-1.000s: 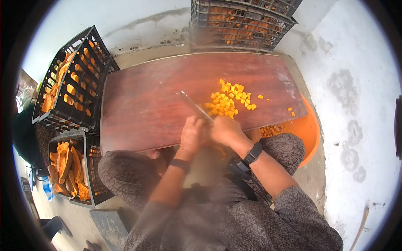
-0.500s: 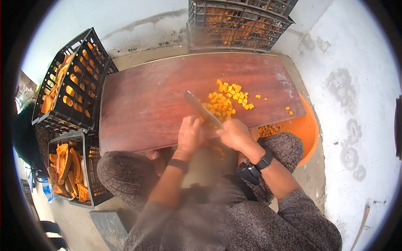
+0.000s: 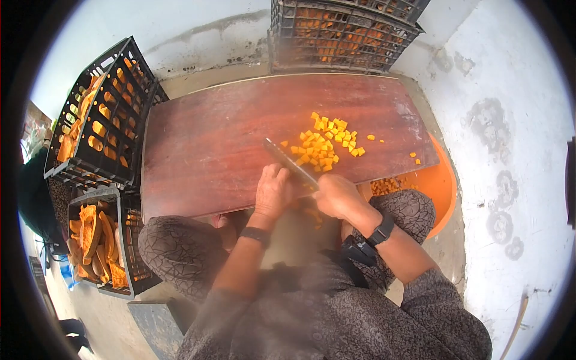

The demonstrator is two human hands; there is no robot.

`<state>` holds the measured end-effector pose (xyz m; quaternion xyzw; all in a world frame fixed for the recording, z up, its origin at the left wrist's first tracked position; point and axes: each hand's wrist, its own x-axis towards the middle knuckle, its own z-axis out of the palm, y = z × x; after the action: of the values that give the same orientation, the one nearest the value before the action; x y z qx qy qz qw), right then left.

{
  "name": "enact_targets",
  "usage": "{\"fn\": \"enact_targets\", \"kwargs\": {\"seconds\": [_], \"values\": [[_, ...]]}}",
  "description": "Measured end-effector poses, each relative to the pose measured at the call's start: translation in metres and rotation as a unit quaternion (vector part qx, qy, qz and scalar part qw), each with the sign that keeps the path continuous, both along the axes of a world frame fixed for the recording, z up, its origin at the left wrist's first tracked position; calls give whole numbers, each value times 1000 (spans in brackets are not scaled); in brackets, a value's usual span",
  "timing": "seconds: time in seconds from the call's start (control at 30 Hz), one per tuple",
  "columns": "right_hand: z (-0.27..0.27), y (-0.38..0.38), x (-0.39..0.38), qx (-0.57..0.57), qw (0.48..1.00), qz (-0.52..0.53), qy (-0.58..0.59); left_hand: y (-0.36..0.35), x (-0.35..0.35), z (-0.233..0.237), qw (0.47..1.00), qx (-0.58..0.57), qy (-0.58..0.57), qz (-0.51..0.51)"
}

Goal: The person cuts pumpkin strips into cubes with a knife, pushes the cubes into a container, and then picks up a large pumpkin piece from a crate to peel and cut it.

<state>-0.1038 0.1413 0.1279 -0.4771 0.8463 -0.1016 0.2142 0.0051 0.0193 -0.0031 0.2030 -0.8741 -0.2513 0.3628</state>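
Observation:
My right hand is closed around the handle of a knife, whose blade points up and left across the near edge of a red-brown board. Just left of the blade, my left hand has its fingers curled in at the board's edge; whatever they pinch is hidden. Beyond the blade lies a loose heap of orange pumpkin cubes, with a few strays to the right. Blurred orange bits show low between my knees.
An orange tub holding small cubes sits under the board's right end. At left, an upper black crate and a lower crate hold pumpkin pieces. More filled crates stand behind the board. A white wall rises at right.
The knife blade has dropped slightly toward the board's near edge and my left fingers. A few cubes at the heap's left side have shifted. Both hands stay nearly in place.

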Motion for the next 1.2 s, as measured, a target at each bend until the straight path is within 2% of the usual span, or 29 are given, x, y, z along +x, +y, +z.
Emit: {"fn": "enact_targets", "kwargs": {"seconds": [0.07, 0.1, 0.17, 0.3, 0.37, 0.5, 0.57, 0.67, 0.8, 0.87, 1.07, 1.2], "values": [[9, -12, -1, 120, 992, -22, -40, 0, 1, 1, 1000, 10, -5, 3], [17, -19, -3, 121, 992, -21, -40, 0, 1, 1, 1000, 19, -10, 5], [30, -31, -6, 220, 968, -53, -109, 0, -1, -1, 1000, 16, -9, 7], [-8, -33, -5, 151, 988, 1, -19, 2, 1, 2, 1000, 22, -18, 6], [-20, -33, 1, 59, 998, -18, 3, 2, 2, 2, 999, 29, -13, -4], [-27, -30, -5, 53, 997, -58, -17, 1, 1, 0, 1000, 7, 19, -16], [-21, -26, -12, 36, 987, -108, -117, 4, 2, 5, 999, -8, 28, -13], [-36, -17, -16, 7, 987, -121, -103, 4, 4, 7, 999, -22, 29, -4], [-26, -9, -12, -1, 989, -119, -93, 2, 4, 4, 1000, -18, 9, -8], [-17, -6, -10, 2, 996, -74, -59, 2, 4, 6, 1000, -9, 5, -8], [2, -1, -2, 39, 998, -26, -29, 2, 5, 6, 1000, 9, -10, -6], [-3, 3, -2, 23, 999, -27, -17, 0, 4, 3, 1000, 18, -13, -6]]}}
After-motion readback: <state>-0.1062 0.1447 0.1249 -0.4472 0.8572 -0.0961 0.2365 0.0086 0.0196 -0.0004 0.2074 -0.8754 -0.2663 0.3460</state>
